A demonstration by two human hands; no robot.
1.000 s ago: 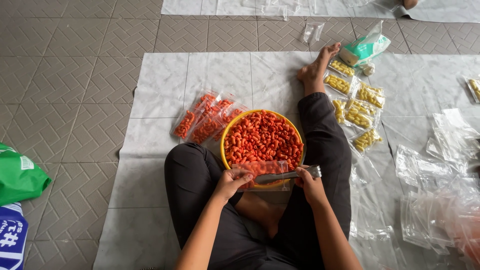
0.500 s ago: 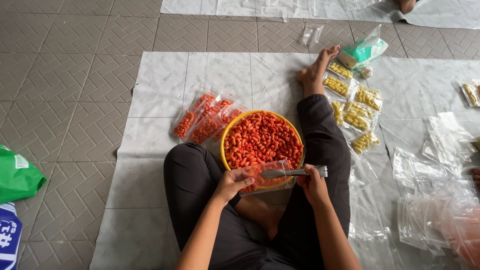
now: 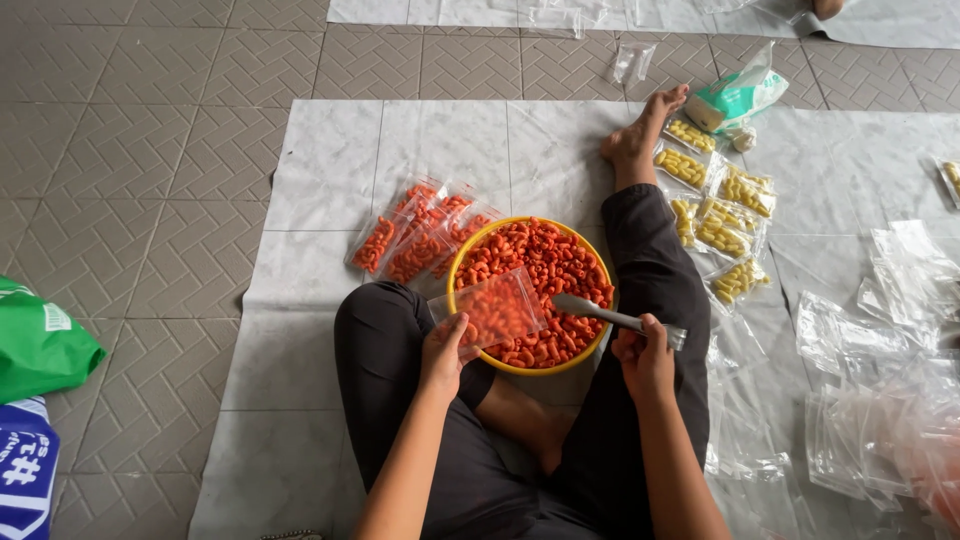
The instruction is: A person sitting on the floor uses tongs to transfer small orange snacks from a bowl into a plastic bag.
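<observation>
**A seated person holds a small clear bag and a metal spoon over a bowl of orange snacks**

Seen from above, a person in black trousers sits on a pale mat (image 3: 330,170) spread over a grey tiled floor (image 3: 130,150). A yellow bowl (image 3: 500,362) heaped with orange snack pieces rests between the knees.

The left hand (image 3: 447,350) is closed on the lower corner of a small clear bag (image 3: 492,310), thumb on top, holding it tilted over the near left edge of the bowl. The bag looks partly filled with orange pieces.

The right hand (image 3: 645,355) is closed around the handle of a metal spoon (image 3: 600,315). Its scoop end points left and lies over the snacks, just beside the bag.

Filled bags of orange snacks (image 3: 415,238) lie on the mat, touching the bowl's far left side. Bags of yellow snacks (image 3: 722,215) lie beyond the right leg, near the bare foot (image 3: 640,135). A loose pile of empty clear bags (image 3: 870,400) sits at the right. A green bag (image 3: 40,345) lies at the left edge.
</observation>
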